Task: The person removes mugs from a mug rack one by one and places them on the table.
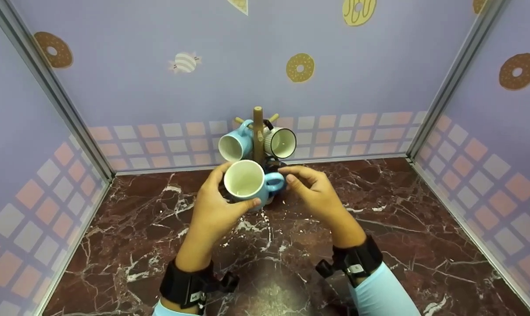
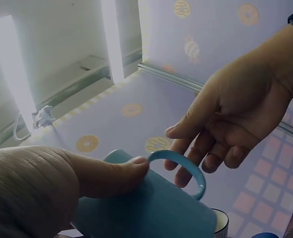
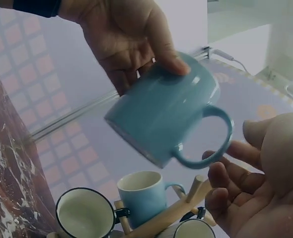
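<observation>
A light blue mug (image 1: 245,179) with a cream inside is held up by my left hand (image 1: 219,206), thumb across its side and fingers around the far side. Its loop handle (image 3: 208,161) points toward my right hand (image 1: 315,193). The right fingers are loosely bent, with the fingertips (image 3: 217,173) right at the handle and not wrapped around it. Behind the held mug stands a wooden mug tree (image 1: 258,131). From its pegs hang another light blue mug (image 1: 236,145) at left and a white mug with a black rim (image 1: 283,142) at right.
In the right wrist view, another dark-rimmed white mug (image 3: 84,213) sits low on the rack, partly hidden from above by the held mug. The dark red marble tabletop (image 1: 129,232) is bounded by printed lilac panels (image 1: 137,83) at the back and both sides.
</observation>
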`<state>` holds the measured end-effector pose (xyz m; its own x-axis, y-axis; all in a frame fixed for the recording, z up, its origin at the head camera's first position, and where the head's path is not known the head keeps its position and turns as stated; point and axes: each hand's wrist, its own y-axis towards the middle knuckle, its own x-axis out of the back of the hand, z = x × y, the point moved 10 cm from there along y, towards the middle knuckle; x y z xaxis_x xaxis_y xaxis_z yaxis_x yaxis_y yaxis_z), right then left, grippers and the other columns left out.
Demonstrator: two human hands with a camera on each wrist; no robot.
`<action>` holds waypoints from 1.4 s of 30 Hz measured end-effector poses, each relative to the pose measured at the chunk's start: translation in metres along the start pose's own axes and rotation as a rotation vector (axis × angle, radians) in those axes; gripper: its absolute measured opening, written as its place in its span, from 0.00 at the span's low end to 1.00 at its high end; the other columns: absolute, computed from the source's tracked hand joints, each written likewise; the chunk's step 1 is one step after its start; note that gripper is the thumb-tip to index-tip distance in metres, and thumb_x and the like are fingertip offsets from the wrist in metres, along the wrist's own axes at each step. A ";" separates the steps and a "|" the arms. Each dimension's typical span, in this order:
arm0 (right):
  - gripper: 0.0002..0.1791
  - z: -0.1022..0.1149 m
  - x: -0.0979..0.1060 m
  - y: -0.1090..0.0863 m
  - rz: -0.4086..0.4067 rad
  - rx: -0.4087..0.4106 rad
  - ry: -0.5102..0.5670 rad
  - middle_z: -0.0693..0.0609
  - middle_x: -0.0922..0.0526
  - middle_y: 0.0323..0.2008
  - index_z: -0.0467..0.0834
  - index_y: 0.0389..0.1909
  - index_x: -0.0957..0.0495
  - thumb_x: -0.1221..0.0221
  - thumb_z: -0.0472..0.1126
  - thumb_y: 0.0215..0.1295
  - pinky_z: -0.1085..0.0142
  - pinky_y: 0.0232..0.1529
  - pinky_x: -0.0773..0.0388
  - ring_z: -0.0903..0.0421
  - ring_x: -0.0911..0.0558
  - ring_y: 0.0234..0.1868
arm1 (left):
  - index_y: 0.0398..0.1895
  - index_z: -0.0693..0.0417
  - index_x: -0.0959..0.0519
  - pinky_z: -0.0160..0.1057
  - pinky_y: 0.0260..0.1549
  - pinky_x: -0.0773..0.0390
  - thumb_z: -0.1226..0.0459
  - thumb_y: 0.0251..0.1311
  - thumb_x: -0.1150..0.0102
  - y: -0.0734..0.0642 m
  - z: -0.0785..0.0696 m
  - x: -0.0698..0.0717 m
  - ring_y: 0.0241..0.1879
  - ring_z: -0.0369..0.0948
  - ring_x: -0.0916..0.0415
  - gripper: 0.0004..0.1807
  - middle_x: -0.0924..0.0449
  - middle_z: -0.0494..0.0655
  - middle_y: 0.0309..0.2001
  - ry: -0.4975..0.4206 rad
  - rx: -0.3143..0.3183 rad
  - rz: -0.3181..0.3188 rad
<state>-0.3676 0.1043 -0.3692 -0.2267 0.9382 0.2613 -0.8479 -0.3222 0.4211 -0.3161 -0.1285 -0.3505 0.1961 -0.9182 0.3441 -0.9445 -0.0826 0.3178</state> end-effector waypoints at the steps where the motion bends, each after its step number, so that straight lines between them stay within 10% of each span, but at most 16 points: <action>1: 0.17 -0.001 0.000 0.000 0.009 -0.013 0.007 0.44 0.10 0.45 0.34 0.66 0.14 0.41 0.37 0.87 0.70 0.41 0.14 0.60 0.15 0.39 | 0.80 0.52 0.24 0.65 0.76 0.23 0.63 0.44 0.05 0.000 0.001 -0.002 0.70 0.58 0.17 0.56 0.15 0.56 0.71 0.005 -0.002 0.013; 5: 0.16 -0.003 0.002 0.000 0.053 -0.042 -0.002 0.54 0.16 0.34 0.33 0.64 0.13 0.41 0.37 0.88 0.71 0.29 0.20 0.62 0.21 0.29 | 0.80 0.52 0.23 0.65 0.77 0.23 0.65 0.44 0.06 0.001 0.004 -0.010 0.70 0.58 0.17 0.55 0.15 0.56 0.71 0.024 -0.003 0.054; 13: 0.16 -0.008 -0.001 -0.001 0.148 -0.085 -0.056 0.38 0.16 0.30 0.33 0.62 0.13 0.41 0.38 0.88 0.73 0.27 0.22 0.60 0.21 0.26 | 0.79 0.53 0.23 0.66 0.77 0.23 0.64 0.42 0.06 0.003 0.004 -0.019 0.71 0.59 0.18 0.55 0.16 0.56 0.74 0.091 -0.041 0.096; 27: 0.14 -0.016 -0.010 -0.003 0.238 -0.126 -0.130 0.56 0.16 0.28 0.33 0.58 0.10 0.38 0.38 0.87 0.73 0.23 0.23 0.63 0.23 0.22 | 0.80 0.55 0.23 0.66 0.76 0.22 0.66 0.41 0.06 0.005 0.012 -0.027 0.70 0.59 0.17 0.56 0.15 0.57 0.72 0.088 -0.009 0.122; 42: 0.08 -0.012 -0.003 -0.002 0.164 -0.091 -0.222 0.53 0.15 0.30 0.34 0.49 0.11 0.34 0.36 0.82 0.71 0.28 0.19 0.58 0.19 0.27 | 0.81 0.54 0.25 0.66 0.75 0.21 0.62 0.43 0.05 0.006 0.016 -0.034 0.71 0.59 0.17 0.57 0.16 0.58 0.72 0.054 -0.017 0.108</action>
<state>-0.3712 0.1036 -0.3812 -0.2625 0.8206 0.5077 -0.8503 -0.4454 0.2802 -0.3329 -0.1044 -0.3746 0.1075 -0.8993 0.4240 -0.9563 0.0231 0.2914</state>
